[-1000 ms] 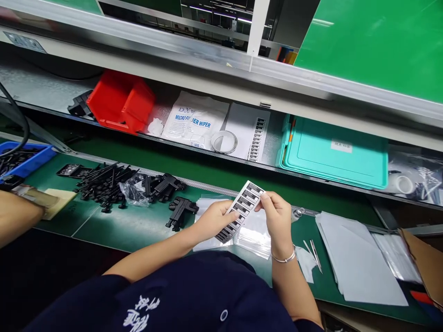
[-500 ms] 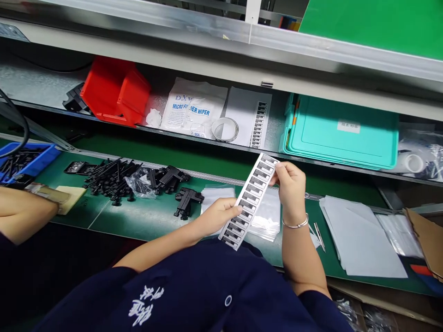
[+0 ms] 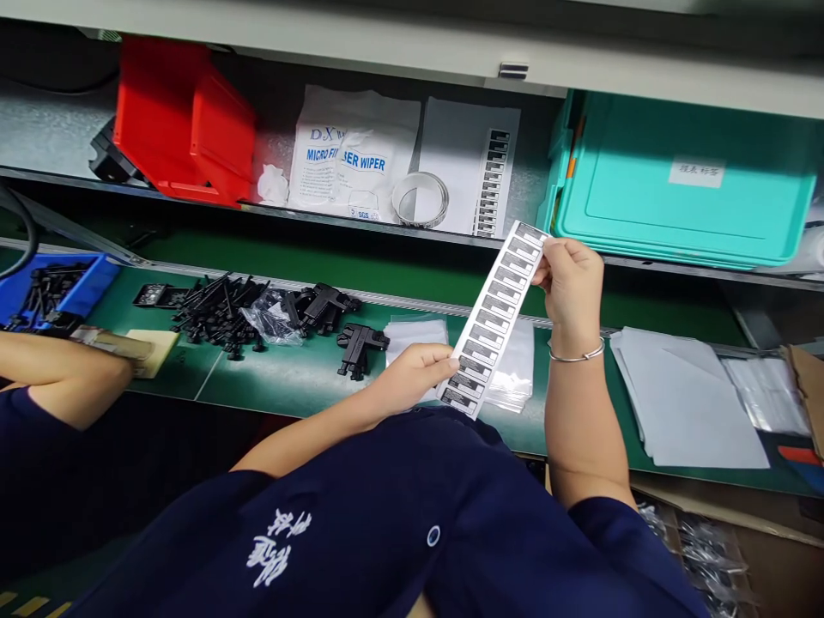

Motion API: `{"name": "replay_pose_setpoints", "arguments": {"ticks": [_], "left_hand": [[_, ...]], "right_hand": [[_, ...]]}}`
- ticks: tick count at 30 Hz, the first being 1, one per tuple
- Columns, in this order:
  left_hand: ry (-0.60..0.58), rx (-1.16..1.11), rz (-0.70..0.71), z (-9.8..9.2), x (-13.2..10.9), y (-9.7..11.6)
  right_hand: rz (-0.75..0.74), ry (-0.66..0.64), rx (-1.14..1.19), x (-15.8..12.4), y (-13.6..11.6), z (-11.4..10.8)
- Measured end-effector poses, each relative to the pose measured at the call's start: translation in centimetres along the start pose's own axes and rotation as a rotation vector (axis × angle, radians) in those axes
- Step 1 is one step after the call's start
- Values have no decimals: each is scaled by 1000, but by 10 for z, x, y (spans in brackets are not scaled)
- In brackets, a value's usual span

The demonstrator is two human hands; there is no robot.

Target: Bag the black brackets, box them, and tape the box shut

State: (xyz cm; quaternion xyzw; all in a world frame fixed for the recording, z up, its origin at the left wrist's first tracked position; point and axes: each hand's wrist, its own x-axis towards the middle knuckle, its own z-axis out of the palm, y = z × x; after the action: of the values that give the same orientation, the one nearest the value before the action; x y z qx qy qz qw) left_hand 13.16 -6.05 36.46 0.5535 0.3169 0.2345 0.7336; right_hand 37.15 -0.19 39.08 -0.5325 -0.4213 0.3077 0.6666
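Note:
A long white strip of black-and-white labels (image 3: 495, 318) is held tilted between both hands, over the bench's front edge. My left hand (image 3: 418, 376) pinches its lower part, thumb on top. At the upper right corner my right hand (image 3: 572, 279) grips the strip between thumb and fingers; a bracelet is on that wrist. Beneath the strip lie clear plastic bags (image 3: 515, 365), partly covered by it. To the left of my left hand is a black plastic part (image 3: 359, 348) on the green bench (image 3: 251, 390).
A shelf above holds a red bin (image 3: 186, 120), wiper packets (image 3: 351, 159), a tape roll (image 3: 420, 199), a label sheet (image 3: 463, 163) and a teal box (image 3: 682, 172). Black parts (image 3: 222, 309) are heaped left, near another person's arm (image 3: 70, 365). White sheets (image 3: 688, 399) lie right.
Both hands have moved slightly up and right in view with the label strip, the left hand now nearer its lower end. The camera view has shifted lower and closer to the shelf.

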Motion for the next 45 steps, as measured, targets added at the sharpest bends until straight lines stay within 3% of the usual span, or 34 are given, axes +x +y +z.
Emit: {"name": "replay_pose_setpoints", "arguments": {"ticks": [8, 12, 15, 17, 22, 25, 28, 33, 39, 45], "left_hand": [[-13, 107, 27, -5, 0, -2], [-102, 159, 131, -14, 10, -9], [-59, 170, 203, -15, 23, -9], [-37, 218, 241, -12, 32, -6], [-224, 126, 209, 5, 43, 5], [-186, 154, 165, 16, 44, 8], [-73, 234, 166, 20, 43, 9], [36, 319, 190, 11, 41, 10], [30, 350, 157, 8, 42, 5], [-13, 243, 108, 10, 40, 2]], "right_hand": [[-38, -30, 41, -5, -4, -6], [-7, -167, 230, -18, -20, -8], [16, -290, 309, -30, -25, -3], [40, -359, 312, -36, -22, 1], [150, -435, 296, -41, -3, 12], [158, -463, 318, -43, 0, 16], [151, -401, 294, -45, -3, 13], [94, -155, 206, -46, -4, -8], [-33, -106, -37, -46, -10, -25], [-47, -30, -37, -30, -12, -21]]}}
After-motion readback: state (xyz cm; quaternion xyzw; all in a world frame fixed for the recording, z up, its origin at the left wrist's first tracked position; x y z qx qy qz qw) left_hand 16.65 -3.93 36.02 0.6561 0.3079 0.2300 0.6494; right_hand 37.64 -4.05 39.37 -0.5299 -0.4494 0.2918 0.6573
